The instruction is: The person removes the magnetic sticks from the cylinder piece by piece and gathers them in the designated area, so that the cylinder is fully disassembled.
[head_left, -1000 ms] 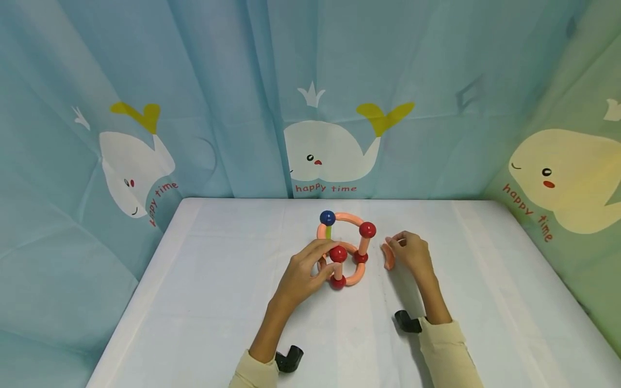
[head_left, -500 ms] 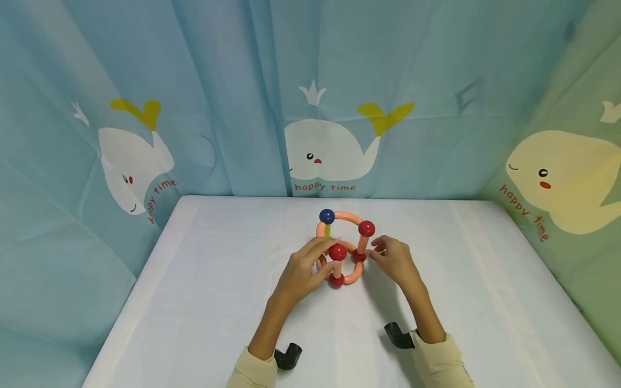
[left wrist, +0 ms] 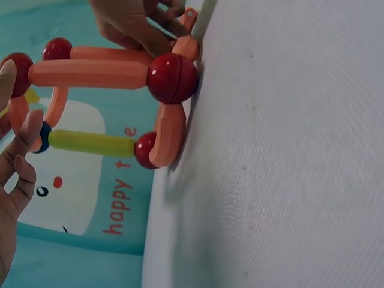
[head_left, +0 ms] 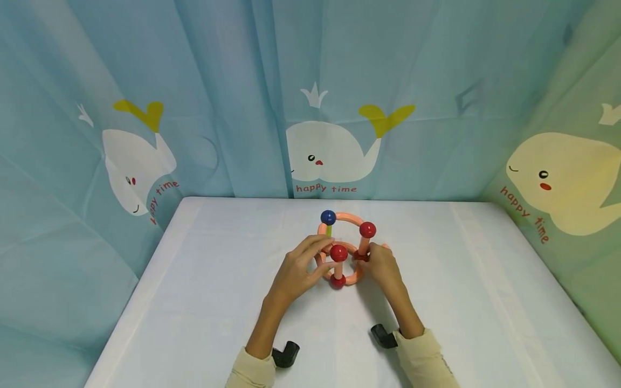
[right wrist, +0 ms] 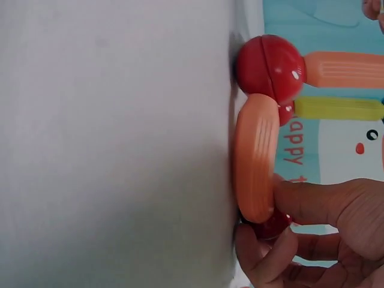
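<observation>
A magnetic stick-and-ball frame stands on the table, with salmon sticks, red balls, a blue ball and a yellow-green stick. My left hand pinches the upper red ball on the near post, thumb below it and fingers over it. Low on the frame's right side, my right hand pinches a bottom red ball beside a curved salmon stick. Another curved salmon stick shows only its end past my right hand; the rest is hidden.
The white table ends at a blue whale-print curtain along the back and sides. A black wrist mount sits at my left cuff and another black mount at my right cuff.
My right hand has moved left, from the curved stick beside the frame to the bottom red ball, fingers closing on it. My left hand stays at the near upper ball.
</observation>
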A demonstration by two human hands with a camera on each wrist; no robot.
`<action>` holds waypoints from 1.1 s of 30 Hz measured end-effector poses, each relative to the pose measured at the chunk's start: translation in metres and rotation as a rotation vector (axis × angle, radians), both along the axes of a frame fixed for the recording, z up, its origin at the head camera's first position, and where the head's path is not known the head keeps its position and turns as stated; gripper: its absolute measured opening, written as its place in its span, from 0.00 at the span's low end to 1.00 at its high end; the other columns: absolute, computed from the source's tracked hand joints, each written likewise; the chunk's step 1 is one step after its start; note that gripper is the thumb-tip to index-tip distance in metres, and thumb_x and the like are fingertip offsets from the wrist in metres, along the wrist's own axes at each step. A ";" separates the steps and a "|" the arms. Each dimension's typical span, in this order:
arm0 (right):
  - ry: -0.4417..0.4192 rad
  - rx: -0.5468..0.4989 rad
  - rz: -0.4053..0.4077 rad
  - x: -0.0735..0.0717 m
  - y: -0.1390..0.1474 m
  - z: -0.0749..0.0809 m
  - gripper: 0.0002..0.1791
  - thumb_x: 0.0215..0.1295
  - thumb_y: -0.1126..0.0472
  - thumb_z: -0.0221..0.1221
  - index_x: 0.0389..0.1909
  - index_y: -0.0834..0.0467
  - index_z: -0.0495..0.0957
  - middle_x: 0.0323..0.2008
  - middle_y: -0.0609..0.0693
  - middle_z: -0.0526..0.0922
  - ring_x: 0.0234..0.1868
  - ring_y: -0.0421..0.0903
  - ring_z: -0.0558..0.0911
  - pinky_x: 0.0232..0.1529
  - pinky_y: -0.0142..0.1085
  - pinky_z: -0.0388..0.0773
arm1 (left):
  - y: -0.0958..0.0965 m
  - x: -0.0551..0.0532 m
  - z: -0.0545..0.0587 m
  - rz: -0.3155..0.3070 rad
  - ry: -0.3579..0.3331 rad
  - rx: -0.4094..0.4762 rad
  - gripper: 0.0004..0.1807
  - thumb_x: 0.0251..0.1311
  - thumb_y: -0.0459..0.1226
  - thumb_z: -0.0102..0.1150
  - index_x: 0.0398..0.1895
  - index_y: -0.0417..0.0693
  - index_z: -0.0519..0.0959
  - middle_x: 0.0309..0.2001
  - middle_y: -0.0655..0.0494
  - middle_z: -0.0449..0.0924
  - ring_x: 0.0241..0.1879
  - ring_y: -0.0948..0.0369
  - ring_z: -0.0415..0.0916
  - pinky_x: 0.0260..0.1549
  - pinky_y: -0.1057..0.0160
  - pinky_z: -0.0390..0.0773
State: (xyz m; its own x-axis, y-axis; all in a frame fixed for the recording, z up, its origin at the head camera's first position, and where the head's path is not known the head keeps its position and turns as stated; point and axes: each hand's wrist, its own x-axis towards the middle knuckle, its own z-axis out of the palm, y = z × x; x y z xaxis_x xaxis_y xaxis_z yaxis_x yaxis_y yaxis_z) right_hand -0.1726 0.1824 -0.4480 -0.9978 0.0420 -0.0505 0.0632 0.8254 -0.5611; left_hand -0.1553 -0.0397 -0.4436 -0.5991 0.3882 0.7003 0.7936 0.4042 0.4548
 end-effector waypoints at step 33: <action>0.071 -0.119 0.153 -0.033 -0.013 -0.013 0.14 0.55 0.68 0.65 0.44 0.65 0.80 0.40 0.62 0.85 0.39 0.54 0.83 0.41 0.45 0.83 | -0.007 0.002 0.002 0.041 0.067 -0.065 0.24 0.53 0.38 0.72 0.56 0.48 0.81 0.50 0.53 0.76 0.32 0.65 0.74 0.31 0.80 0.73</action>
